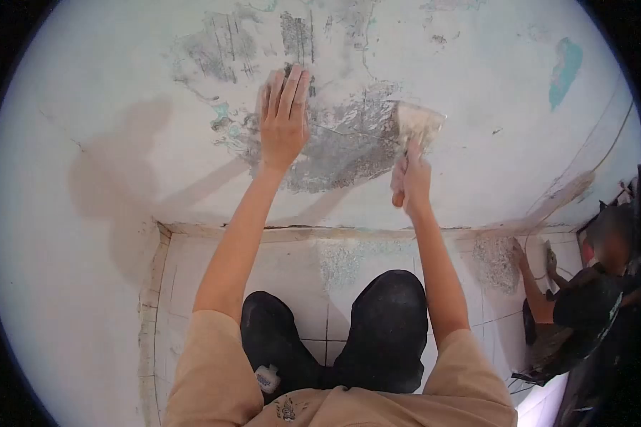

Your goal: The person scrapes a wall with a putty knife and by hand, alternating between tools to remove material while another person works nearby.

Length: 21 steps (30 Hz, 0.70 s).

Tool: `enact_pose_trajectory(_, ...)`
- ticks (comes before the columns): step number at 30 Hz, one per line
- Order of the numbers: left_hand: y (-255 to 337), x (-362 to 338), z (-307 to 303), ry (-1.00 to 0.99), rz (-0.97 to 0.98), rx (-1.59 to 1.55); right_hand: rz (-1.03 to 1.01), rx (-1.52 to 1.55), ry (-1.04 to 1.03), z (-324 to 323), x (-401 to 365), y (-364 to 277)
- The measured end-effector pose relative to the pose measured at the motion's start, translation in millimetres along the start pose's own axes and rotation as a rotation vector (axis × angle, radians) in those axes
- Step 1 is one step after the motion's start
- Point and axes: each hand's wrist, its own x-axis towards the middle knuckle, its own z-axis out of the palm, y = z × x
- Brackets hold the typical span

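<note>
My left hand lies against the white wall, its fingers stretched upward and its palm over the edge of a rough grey patch of bare plaster. My right hand is wrapped round the handle of a putty knife. The knife's wide blade points up and overlaps the right side of the grey patch, its face smeared with pale filler. Flaking paint and turquoise spots surround the patch.
A tiled floor with pale debris meets the wall below my arms. Another wall stands at left. At right, a person in dark clothes crouches, hands near the floor by a scattered pile of debris. A cable hangs behind them.
</note>
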Motion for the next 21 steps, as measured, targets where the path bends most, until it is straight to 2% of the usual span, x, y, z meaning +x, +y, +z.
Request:
enact_pose_trajectory(1, -3.0, 4.2, -3.1, -0.015, 0.031, 0.015, -0.001, -0.003, 0.0, -3.2, -5.8, 10.9)
enact_pose_trajectory(3, -7.6, 20.3, -3.4, -0.017, 0.057, 0.03, 0.182, -0.089, 0.022, -13.7, -19.1, 39.4)
enact_pose_trajectory(5, -12.4, 47.3, -2.0, 0.101, 0.08, 0.007, 0.165, -0.083, -0.018, -16.0, -15.2, 32.4)
enact_pose_trajectory(8, -12.3, 95.5, -7.6, 0.14, 0.089, 0.086, 0.061, -0.1, 0.063, 4.2, -3.9, -15.6)
enact_pose_trajectory(9, -10.7, 105.4, -7.6, 0.142, 0.09, 0.087, 0.043, -0.04, 0.0, 4.0, 4.1, -22.6)
enact_pose_trajectory(11, -5.9, 119.9, -9.7, 0.282, 0.153, 0.115, 0.022, 0.017, -0.068, 5.4, 8.1, -24.7)
enact_pose_trajectory(14, -9.0, 81.0, -1.5, 0.193, 0.044, 0.09, -0.006, -0.102, 0.031, -0.6, -8.5, -2.3)
enact_pose_trajectory(16, -5.4, 35.2, 5.2, 0.166, 0.02, 0.066, 0.177, -0.144, -0.005, -9.3, -17.2, 17.0)
enact_pose_trajectory(19, -0.5, 29.2, 5.2, 0.135, -0.008, 0.037, 0.069, -0.207, 0.067, 5.7, -14.3, -19.4)
enact_pose_trajectory(21, 1.0, 41.2, 2.9, 0.131, -0.018, 0.036, 0.011, -0.114, 0.013, 8.9, 1.2, -45.1)
